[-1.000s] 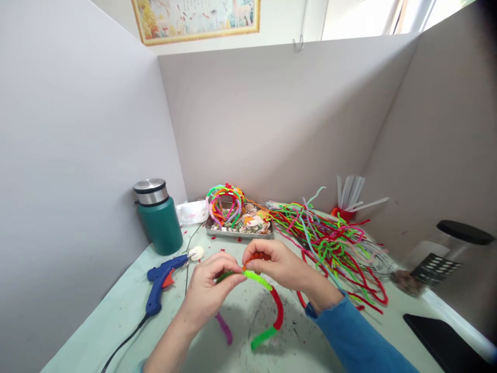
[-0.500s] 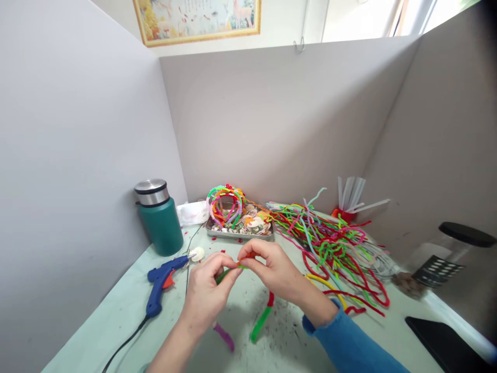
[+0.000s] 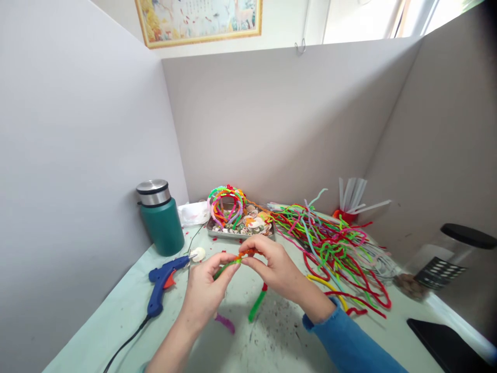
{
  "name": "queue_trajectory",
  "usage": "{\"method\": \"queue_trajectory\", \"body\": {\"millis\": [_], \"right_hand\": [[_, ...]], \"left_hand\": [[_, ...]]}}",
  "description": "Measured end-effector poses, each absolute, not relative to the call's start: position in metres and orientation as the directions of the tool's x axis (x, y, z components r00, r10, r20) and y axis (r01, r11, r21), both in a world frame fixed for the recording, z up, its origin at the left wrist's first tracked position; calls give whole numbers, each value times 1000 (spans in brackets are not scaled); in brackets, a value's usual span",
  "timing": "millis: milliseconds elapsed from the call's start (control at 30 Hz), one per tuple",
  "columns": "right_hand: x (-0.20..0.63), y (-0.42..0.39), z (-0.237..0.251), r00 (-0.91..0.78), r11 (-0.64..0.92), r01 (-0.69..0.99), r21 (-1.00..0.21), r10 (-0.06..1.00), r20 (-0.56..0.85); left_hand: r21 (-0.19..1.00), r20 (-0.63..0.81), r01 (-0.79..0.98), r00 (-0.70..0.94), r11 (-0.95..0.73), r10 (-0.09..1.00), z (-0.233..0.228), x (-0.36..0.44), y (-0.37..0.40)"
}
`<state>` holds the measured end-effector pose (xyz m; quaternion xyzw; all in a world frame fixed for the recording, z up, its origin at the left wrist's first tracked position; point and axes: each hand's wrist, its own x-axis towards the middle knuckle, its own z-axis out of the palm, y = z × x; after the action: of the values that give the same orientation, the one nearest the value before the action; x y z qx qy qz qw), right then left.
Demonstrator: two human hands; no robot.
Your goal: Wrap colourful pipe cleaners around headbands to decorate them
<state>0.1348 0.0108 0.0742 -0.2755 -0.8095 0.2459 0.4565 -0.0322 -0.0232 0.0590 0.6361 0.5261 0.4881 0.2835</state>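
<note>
Both your left hand (image 3: 205,287) and right hand (image 3: 272,267) pinch the pipe-cleaner band (image 3: 233,263) mid-wrap; next, judged: keep tension, wind onward above the surface (image 3: 116,321).

Near edge: bare bench (image 3: 279,342) in front of my hands, only dark specks on it, open for a pass.
Left: glue gun (image 3: 161,282) and its cord lie across my left hand's (image 3: 204,292) way out; the green flask (image 3: 160,217) stands behind them near the partition.
Ahead: metal tray (image 3: 240,230) of shells just beyond my fingers.
Right: heap of pipe cleaners (image 3: 334,248) sprawls close to my right hand (image 3: 275,269).
Far right: jar (image 3: 438,261) and dark slab at the bench edge.
</note>
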Motion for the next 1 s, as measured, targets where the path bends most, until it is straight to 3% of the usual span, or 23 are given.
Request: {"method": "queue_trajectory", "body": {"millis": [400, 567, 833, 1000], "right_hand": [[139, 17, 69, -518, 770, 153, -619, 596, 613], [140, 17, 69, -454, 717, 174, -675, 666, 591], [144, 19, 73, -380, 742, 188, -643, 659, 649], [143, 22, 68, -397, 655, 196, -730, 734, 551]], "left_hand": [[879, 314, 383, -13, -285, 949, 54, -34, -20], [897, 276, 374, -62, -234, 959, 53, -36, -20], [959, 222, 202, -108, -197, 969, 59, -38, -19], [970, 204, 155, -93, -188, 975, 61, -37, -17]]}}
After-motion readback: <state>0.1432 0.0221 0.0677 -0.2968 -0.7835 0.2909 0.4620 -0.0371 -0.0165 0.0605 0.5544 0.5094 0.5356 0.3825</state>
